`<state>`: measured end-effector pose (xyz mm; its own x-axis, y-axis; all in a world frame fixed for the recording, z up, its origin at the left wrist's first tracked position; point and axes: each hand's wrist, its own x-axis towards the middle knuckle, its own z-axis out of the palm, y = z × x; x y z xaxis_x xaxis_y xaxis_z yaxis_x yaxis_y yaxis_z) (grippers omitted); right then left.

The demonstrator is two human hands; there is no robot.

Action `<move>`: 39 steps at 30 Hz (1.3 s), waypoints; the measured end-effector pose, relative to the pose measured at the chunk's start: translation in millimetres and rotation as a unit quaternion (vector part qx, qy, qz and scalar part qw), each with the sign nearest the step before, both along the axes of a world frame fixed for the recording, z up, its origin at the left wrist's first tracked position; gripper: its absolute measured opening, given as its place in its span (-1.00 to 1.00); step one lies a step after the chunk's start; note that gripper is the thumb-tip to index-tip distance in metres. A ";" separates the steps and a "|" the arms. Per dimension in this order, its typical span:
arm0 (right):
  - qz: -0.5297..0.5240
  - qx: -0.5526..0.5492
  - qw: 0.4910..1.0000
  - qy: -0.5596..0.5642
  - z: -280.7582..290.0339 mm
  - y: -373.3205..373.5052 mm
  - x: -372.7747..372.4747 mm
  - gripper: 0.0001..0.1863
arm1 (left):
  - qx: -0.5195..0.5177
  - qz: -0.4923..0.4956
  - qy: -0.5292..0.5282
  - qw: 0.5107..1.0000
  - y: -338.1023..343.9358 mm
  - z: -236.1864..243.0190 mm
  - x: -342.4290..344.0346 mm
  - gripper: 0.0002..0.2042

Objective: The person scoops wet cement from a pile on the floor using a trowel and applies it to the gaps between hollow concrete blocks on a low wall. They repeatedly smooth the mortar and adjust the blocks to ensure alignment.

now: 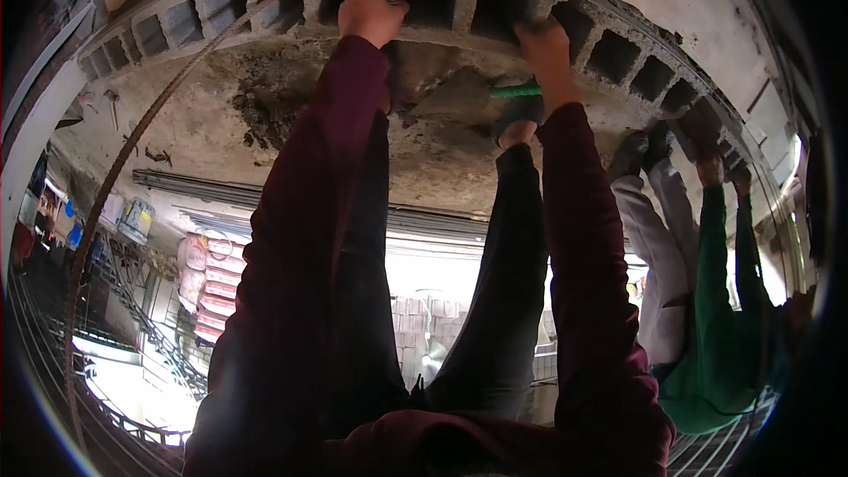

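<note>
A curved-looking row of grey hollow concrete blocks (430, 38) runs across the far side, their openings facing up. My left hand (371, 16) is closed at the front rim of the row, its fingers over an opening. Farther right, my right hand (543, 44) grips the block edge, fingertips hidden in a dark hollow. Whether both hands hold the same block, I cannot tell. Between them on the rough floor lies a trowel (452, 94) with a green handle (517, 90), near my right foot.
A long rusty rebar (146, 119) slants down the left side. Bundled metal bars (203, 185) lie behind my legs. At right, a co-worker in a green top (715, 336) reaches to the same row. Stacked sacks (221, 287) stand lower left; a hammer-like tool (112, 106) lies at left.
</note>
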<state>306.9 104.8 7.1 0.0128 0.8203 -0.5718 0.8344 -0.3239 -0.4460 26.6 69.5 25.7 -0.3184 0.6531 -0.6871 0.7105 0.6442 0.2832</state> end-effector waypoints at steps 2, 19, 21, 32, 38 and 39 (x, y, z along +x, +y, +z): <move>-0.008 0.004 1.000 0.022 6.2 1.0 -3.9 -0.51 | -0.002 0.004 0.009 1.000 -2.5 0.0 -2.1 -0.56; 0.023 -0.122 0.992 -0.018 19.2 10.9 -6.7 -0.48 | -0.003 -0.011 0.011 1.000 -2.4 7.4 1.5 -0.46; 0.012 -0.042 0.999 -0.003 13.0 3.7 -5.0 -0.53 | -0.003 -0.018 0.020 1.000 -1.7 7.2 1.3 -0.45; 0.014 -0.082 0.997 0.002 9.9 5.8 5.7 -0.43 | 0.015 -0.043 0.015 0.999 1.9 -4.2 2.4 -0.48; -0.125 0.041 0.990 0.050 90.2 -27.8 -13.1 -0.43 | 0.051 -0.045 0.057 0.996 -19.2 22.4 -0.6 -0.29; -0.167 0.056 0.983 0.054 94.7 -41.8 0.5 -0.48 | 0.123 -0.037 0.092 0.987 -23.9 32.7 11.6 -0.32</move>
<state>307.4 62.9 101.8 0.2363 0.8382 -0.4915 0.6356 -0.5159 -0.5743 38.2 45.6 58.4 -0.3686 0.8190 -0.4397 0.8072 0.5166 0.2855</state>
